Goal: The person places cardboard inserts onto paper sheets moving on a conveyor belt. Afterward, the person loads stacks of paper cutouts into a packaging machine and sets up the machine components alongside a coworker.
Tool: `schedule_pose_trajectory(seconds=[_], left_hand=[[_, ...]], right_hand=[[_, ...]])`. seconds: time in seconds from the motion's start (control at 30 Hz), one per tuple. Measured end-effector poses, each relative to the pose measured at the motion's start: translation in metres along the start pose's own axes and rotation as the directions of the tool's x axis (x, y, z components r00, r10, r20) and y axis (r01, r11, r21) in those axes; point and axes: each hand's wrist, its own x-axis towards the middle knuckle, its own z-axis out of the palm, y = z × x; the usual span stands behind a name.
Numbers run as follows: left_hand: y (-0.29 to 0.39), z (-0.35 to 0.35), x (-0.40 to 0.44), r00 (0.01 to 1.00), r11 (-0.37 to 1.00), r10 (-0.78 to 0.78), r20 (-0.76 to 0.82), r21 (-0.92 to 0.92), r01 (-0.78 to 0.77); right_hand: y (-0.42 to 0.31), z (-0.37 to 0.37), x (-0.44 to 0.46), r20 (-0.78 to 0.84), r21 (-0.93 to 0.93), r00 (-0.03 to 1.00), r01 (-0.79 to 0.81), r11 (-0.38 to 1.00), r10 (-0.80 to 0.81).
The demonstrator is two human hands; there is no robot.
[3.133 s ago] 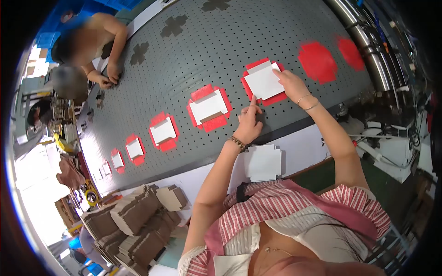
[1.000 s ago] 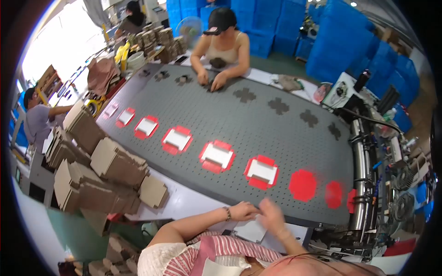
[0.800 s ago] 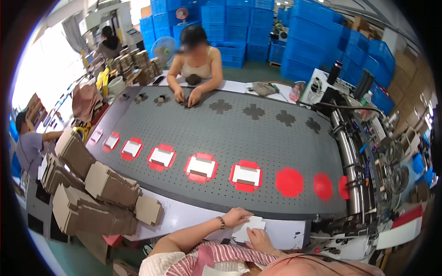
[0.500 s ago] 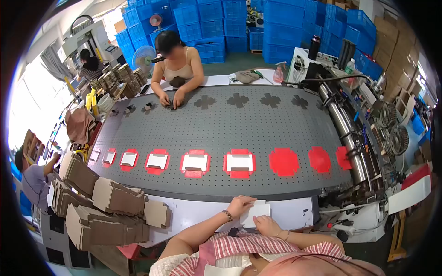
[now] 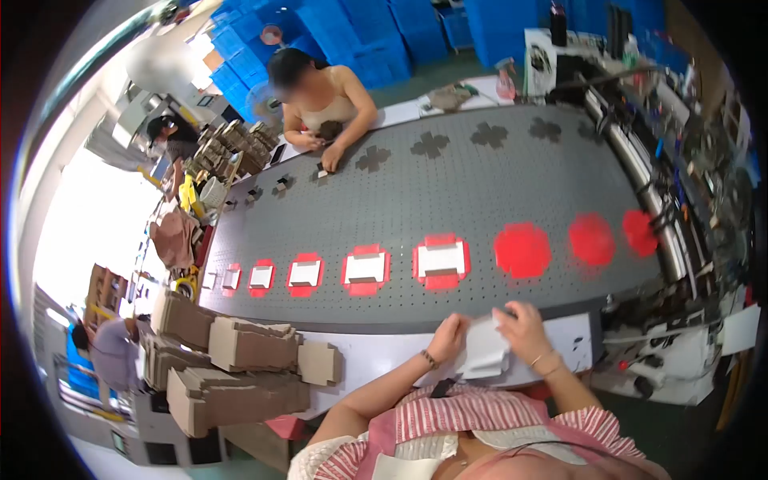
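A white card blank [image 5: 482,352] with folded-up edges is held above the white table edge, between both hands. My left hand [image 5: 450,339] closes on its left side, and my right hand [image 5: 524,332] grips the upper right side. Fingers partly cover the card, and the picture is slightly blurred there. On the perforated grey belt [image 5: 400,200] just beyond lie red paper sheets, several with a white folded card on them, such as the card [image 5: 442,259] nearest my hands. A bare red sheet [image 5: 522,250] lies to the right of it.
Brown card blanks [image 5: 254,346] are stacked at the left on the white table [image 5: 384,380]. Across the belt a co-worker [image 5: 324,104] handles small dark pieces beside dark cross-shaped sheets [image 5: 432,145]. A metal roller [image 5: 636,164] bounds the belt at right; blue crates [image 5: 364,44] stand behind.
Both hands have lifted the white card from the table, its edges now bent up. The view has tilted and shifted. Red sheets with cards have moved left relative to the co-worker's side.
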Motion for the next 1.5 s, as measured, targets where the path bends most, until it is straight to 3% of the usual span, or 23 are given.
schedule_pose_trajectory(seconds=[0.03, 0.07, 0.1, 0.13, 0.2, 0.27, 0.4, 0.47, 0.53, 0.63, 0.73, 0.93, 1.07, 1.13, 1.3, 1.5], left_hand=[[-0.001, -0.006, 0.004, 0.975, 0.969, -0.216, 0.042, -0.116, 0.22], [-0.011, -0.013, 0.011, 0.992, 0.991, -0.123, -0.007, -0.054, 0.122], [-0.022, -0.014, 0.018, 0.999, 0.999, -0.034, -0.037, -0.002, 0.034], [-0.012, -0.025, 0.03, 0.993, 0.993, -0.115, 0.018, -0.006, 0.115], [-0.016, -0.024, 0.051, 0.992, 0.982, -0.127, -0.021, -0.145, 0.123], [-0.014, -0.025, 0.073, 0.986, 0.984, -0.162, 0.049, -0.073, 0.165], [-0.025, -0.001, 0.103, 0.951, 0.903, -0.308, -0.013, -0.32, 0.288], [-0.036, 0.006, 0.109, 0.98, 0.988, -0.086, 0.179, -0.114, 0.107], [-0.038, 0.013, 0.11, 0.987, 0.999, 0.027, 0.161, -0.021, -0.024], [-0.028, 0.008, 0.112, 0.867, 0.974, -0.223, 0.446, 0.07, 0.214], [-0.028, 0.006, 0.113, 0.865, 0.971, -0.239, 0.441, 0.106, 0.215], [-0.038, -0.005, 0.112, 0.844, 0.96, -0.276, 0.461, 0.088, 0.266], [-0.045, -0.002, 0.109, 0.876, 0.971, -0.232, 0.423, 0.16, 0.18], [-0.038, -0.006, 0.111, 0.854, 0.954, -0.297, 0.427, 0.108, 0.278], [-0.045, -0.007, 0.111, 0.848, 0.955, -0.297, 0.439, 0.115, 0.275], [-0.045, -0.008, 0.111, 0.858, 0.956, -0.294, 0.42, 0.141, 0.259]], right_hand=[[0.019, 0.011, -0.009, 0.145, 0.004, 0.989, 0.008, 1.0, -0.009], [0.029, 0.026, -0.023, 0.295, 0.021, 0.956, -0.008, 1.0, 0.002], [0.029, 0.03, -0.02, 0.302, 0.041, 0.953, -0.018, 0.999, 0.005], [0.028, 0.032, -0.017, 0.316, 0.057, 0.949, -0.023, 0.998, 0.004], [0.032, 0.038, -0.003, 0.193, 0.16, 0.978, -0.109, 0.981, 0.077], [0.058, 0.042, 0.005, 0.358, 0.175, 0.92, -0.233, 0.957, 0.159], [0.122, 0.052, 0.041, 0.056, 0.108, 0.893, -0.45, 0.886, 0.447], [0.152, 0.062, 0.052, 0.058, -0.084, 0.911, -0.404, 0.911, 0.409], [0.165, 0.075, 0.053, 0.148, -0.154, 0.897, -0.395, 0.906, 0.416], [0.17, 0.094, 0.05, 0.208, -0.163, 0.902, -0.349, 0.923, 0.377], [0.172, 0.1, 0.048, 0.231, -0.197, 0.884, -0.367, 0.909, 0.407], [0.168, 0.106, 0.043, 0.285, -0.076, 0.865, -0.409, 0.91, 0.412], [0.163, 0.108, 0.043, 0.243, -0.168, 0.879, -0.379, 0.91, 0.411], [0.162, 0.11, 0.044, 0.257, -0.202, 0.864, -0.39, 0.898, 0.433], [0.163, 0.114, 0.043, 0.209, -0.076, 0.882, -0.416, 0.906, 0.422], [0.166, 0.118, 0.042, 0.213, -0.052, 0.893, -0.395, 0.917, 0.397]])
